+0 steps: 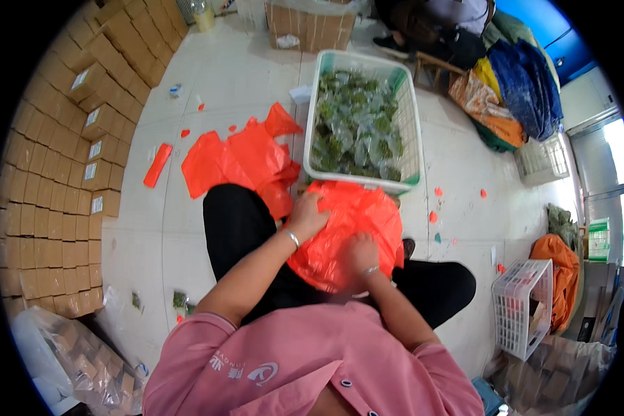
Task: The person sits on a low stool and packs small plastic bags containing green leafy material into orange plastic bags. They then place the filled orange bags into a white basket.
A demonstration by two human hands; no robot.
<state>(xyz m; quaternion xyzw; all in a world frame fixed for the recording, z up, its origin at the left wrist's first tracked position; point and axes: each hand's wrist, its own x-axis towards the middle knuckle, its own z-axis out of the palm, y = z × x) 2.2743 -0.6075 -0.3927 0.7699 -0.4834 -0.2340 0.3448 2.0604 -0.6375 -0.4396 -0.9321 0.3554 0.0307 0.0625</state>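
A red plastic bag (pixel 364 213) lies bunched between my knees, below the near end of a white plastic crate (pixel 415 130). My left hand (pixel 308 216) is at the bag's upper left edge, fingers bent over the film; whether it grips is hard to tell. Over the bag's lower right part is my right hand (pixel 361 255), blurred, its fingers partly hidden. Many small clear packets with green plant matter (pixel 356 125) fill the crate. More red plastic bags (pixel 239 161) lie spread on the floor left of the crate, and a folded red strip (pixel 158 165) is farther left.
Stacked cardboard boxes (pixel 52 187) line the left side. Another person (pixel 437 31) sits beyond the crate at the upper right, near blue and orange sacks (pixel 522 86). A white basket (pixel 522 307) stands at the right. Red scraps (pixel 433 216) dot the tiled floor.
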